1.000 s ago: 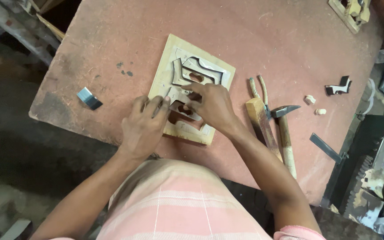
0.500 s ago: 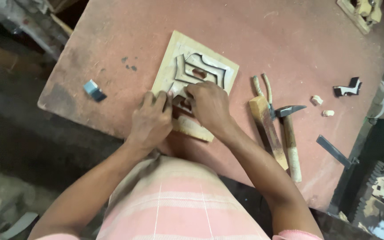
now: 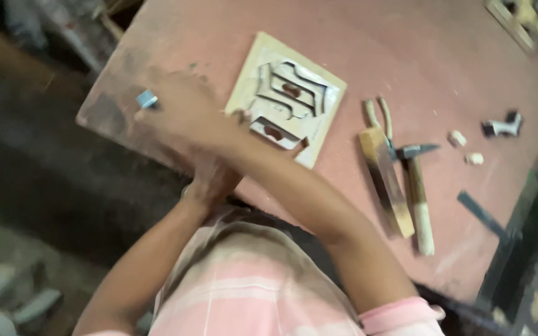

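Our right hand (image 3: 185, 109) has swung, blurred, off the carved wooden panel (image 3: 287, 99) toward a small metal block (image 3: 147, 98); its grip unreadable. Our left hand (image 3: 213, 180) has dropped to the desk (image 3: 418, 74) edge, grip likewise hidden.

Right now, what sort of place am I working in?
Most likely a small woodcarving workshop. A carved wooden panel lies on a dusty reddish worktable, with a hammer, a wooden block and pliers beside it, plus wood scraps.
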